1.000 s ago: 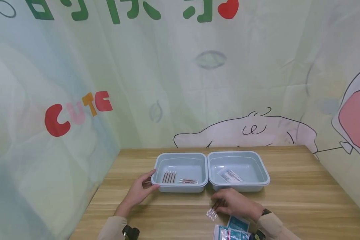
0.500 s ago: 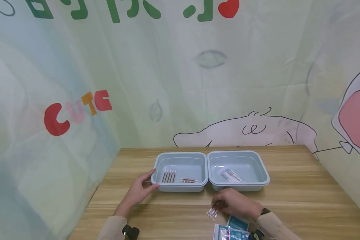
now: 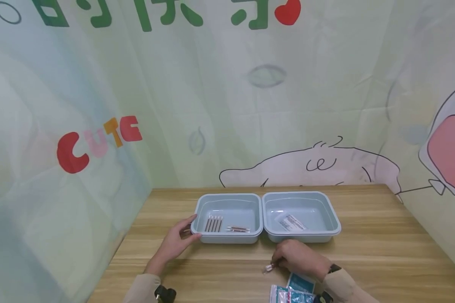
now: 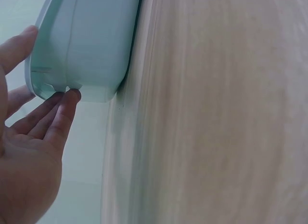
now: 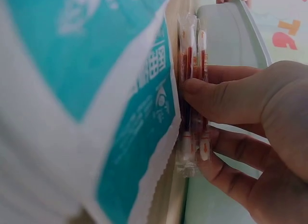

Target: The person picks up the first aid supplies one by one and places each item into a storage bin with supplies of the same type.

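Observation:
My left hand (image 3: 175, 240) holds the left corner of the left pale blue tray (image 3: 229, 238), thumb at the front rim and fingers at the end wall. In the left wrist view, fingertips (image 4: 72, 95) press under that tray's rim. Between thumb and fingers, my right hand (image 3: 297, 257) pinches plastic-wrapped cotton swabs (image 5: 186, 106) filled with reddish-brown liquid, just above the table in front of the trays. Only their white ends show in the head view. Inside the left tray, several similar swabs (image 3: 213, 224) lie side by side, with more swabs (image 3: 238, 229) lying crosswise to their right.
The right tray (image 3: 327, 232) adjoins the left one and holds a clear packet (image 3: 291, 222) with printing. Teal-and-white packets (image 3: 301, 283) lie under my right wrist at the front of the wooden table (image 3: 212, 273). A printed cloth backdrop (image 3: 197, 105) hangs behind.
The swabs in my right hand, fanned out toward the front left before, are now turned and gathered so that little shows past the fingers. My left hand and the trays stay put.

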A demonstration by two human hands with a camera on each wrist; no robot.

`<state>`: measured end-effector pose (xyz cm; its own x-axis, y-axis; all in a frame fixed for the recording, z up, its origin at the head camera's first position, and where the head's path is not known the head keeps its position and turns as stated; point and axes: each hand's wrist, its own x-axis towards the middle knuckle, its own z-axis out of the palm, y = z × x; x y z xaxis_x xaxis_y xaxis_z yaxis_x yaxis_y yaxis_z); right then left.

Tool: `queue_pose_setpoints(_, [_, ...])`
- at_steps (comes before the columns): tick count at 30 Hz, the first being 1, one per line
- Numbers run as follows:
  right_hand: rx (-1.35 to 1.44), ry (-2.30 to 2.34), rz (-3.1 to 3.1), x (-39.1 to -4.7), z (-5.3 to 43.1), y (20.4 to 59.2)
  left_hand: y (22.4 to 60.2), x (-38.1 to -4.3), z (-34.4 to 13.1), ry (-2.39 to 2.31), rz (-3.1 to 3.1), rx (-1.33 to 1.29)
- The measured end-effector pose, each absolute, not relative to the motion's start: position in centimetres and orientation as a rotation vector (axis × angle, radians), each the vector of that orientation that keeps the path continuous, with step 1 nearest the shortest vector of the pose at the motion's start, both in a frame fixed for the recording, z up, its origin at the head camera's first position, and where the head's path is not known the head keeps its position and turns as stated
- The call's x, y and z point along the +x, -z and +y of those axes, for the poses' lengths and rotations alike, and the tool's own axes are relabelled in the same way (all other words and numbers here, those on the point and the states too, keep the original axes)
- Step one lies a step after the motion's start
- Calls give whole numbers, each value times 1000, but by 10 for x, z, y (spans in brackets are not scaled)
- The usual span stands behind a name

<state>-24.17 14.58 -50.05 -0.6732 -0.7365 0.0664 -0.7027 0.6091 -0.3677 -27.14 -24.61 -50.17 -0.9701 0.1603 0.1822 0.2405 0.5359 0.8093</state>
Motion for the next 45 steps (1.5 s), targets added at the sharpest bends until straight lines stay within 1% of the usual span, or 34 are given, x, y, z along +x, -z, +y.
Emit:
queue_pose_setpoints(19, [-1184,587,2717,-242,145,501,502,-272,-246,1451,-2657,-363])
queue_pose_setpoints(22, [-1194,636,2696,-242,144,499,502,-273,-246,1454,-2651,-363])
queue_pose_setpoints(29, [-1315,737,2694,-238,144,496,502,-271,-247,1446,-2656,-374])
queue_pose_setpoints(38, [-1307,810,2662,-237,141,481,501,-271,-246,1451,-2656,-367])
queue_pose_setpoints(45, [-1288,845,2646,-237,141,481,501,-271,-245,1460,-2651,-379])
